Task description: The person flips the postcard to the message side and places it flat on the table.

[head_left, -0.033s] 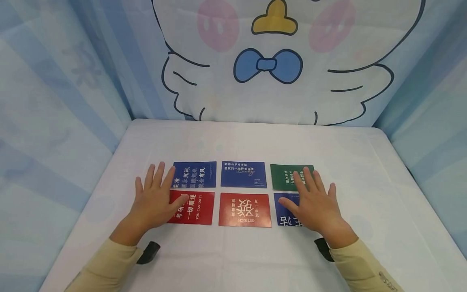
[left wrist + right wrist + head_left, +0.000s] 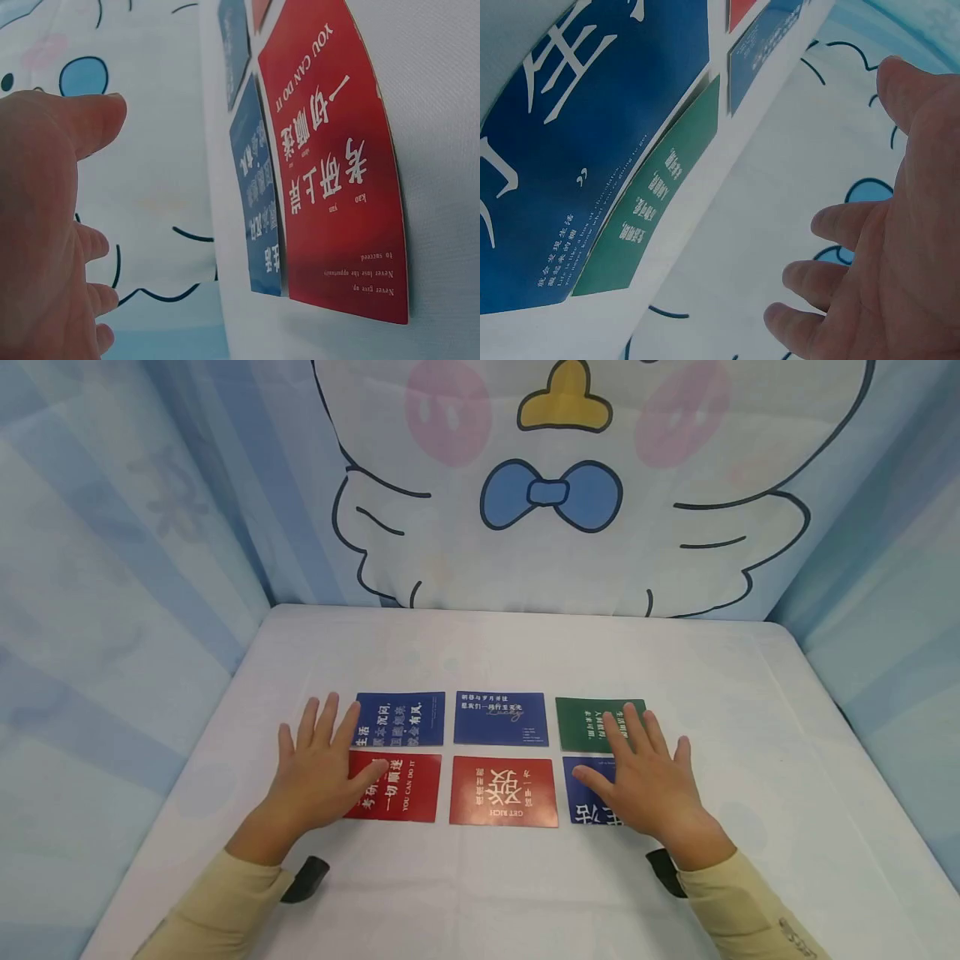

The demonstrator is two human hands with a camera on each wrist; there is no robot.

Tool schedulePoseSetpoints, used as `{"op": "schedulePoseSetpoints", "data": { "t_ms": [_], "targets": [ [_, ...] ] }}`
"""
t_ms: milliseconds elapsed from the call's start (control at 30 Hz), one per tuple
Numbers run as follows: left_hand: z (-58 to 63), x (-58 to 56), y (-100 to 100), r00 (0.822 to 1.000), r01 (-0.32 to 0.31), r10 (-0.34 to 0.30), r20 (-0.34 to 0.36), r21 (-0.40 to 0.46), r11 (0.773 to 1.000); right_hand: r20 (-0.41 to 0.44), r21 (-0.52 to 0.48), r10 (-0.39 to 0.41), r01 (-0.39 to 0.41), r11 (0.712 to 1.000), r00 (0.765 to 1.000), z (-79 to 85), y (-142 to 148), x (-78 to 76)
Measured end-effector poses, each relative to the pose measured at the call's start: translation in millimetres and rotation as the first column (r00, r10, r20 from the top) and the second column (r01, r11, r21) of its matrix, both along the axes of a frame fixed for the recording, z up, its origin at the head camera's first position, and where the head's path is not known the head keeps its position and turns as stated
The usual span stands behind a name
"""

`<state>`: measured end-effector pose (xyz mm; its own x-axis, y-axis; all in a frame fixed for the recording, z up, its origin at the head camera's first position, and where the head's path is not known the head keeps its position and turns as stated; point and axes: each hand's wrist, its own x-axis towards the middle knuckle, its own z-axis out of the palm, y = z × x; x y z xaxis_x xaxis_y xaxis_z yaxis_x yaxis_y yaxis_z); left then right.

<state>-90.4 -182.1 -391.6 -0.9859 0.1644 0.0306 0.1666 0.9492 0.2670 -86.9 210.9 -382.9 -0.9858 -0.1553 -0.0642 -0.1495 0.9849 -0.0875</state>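
My left hand (image 2: 315, 777) is held with fingers spread above the left end of two rows of printed cards. The left wrist view shows a gap between it and the red card (image 2: 337, 172) with white lettering. Behind that lies a blue card (image 2: 405, 718). My right hand (image 2: 648, 777), also spread, hovers over the right end, partly covering a green card (image 2: 581, 718) and a blue card with large white characters (image 2: 630, 97). Between the hands lie an orange-red card (image 2: 468, 789) and, behind it, another blue card (image 2: 501, 731). Neither hand holds anything.
The cards lie flat on a white-covered table (image 2: 465, 893) with narrow gaps between them. A cloth backdrop with a cartoon figure and a blue bow (image 2: 551, 493) rises at the back edge. Blue-white curtains (image 2: 90, 610) stand at both sides. Dark wrist devices (image 2: 306, 878) sit under both sleeves.
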Motion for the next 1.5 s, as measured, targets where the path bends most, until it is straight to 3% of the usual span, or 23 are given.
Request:
{"op": "schedulePoseSetpoints", "data": {
  "t_ms": [133, 300, 467, 667, 833, 1067, 1300, 1500],
  "targets": [
    [-0.8, 0.0, 0, 1.0, 0.014, -0.014, -0.002, 0.023, 1.0, -0.019, -0.017, 0.02, -0.02, 1.0, 1.0, 1.6, -3, -0.7],
    [-0.8, 1.6, -5, 0.997, 0.08, -0.08, -0.004, 0.111, 0.991, -0.079, -0.098, 0.117, -0.124, 0.987, 0.99, 1.4, -20, -1.9],
    [-1.4, 5.8, -12, 0.99, 0.123, -0.135, 0.052, 0.178, 0.976, -0.093, -0.206, 0.246, -0.261, 0.943, 0.965, -4.2, -52, -4.3],
    [-9.5, 8.6, -21, 0.983, 0.142, -0.157, 0.091, 0.158, 0.977, -0.055, -0.262, 0.351, -0.353, 0.898, 0.935, -16.8, -94, -10.2],
    [-17.9, 8.0, -29, 0.983, 0.129, -0.145, 0.108, 0.143, 0.981, 0.007, -0.268, 0.398, -0.382, 0.885, 0.917, -25.4, -120, -13.1],
    [-25.0, 5.5, -37, 0.978, 0.115, -0.134, 0.158, 0.122, 0.986, 0.13, -0.255, 0.419, -0.378, 0.89, 0.898, -32.2, -145, -16.0],
    [-30.7, 0.7, -41, 0.972, 0.14, -0.155, 0.175, 0.096, 0.985, 0.161, -0.218, 0.436, -0.399, 0.891, 0.886, -35.2, -166, -21.2],
    [-33.9, 0.5, -43, 0.968, 0.109, -0.127, 0.218, 0.095, 0.99, 0.2, -0.185, 0.436, -0.403, 0.896, 0.877, -38.8, -176, -23.5]
  ]
}}
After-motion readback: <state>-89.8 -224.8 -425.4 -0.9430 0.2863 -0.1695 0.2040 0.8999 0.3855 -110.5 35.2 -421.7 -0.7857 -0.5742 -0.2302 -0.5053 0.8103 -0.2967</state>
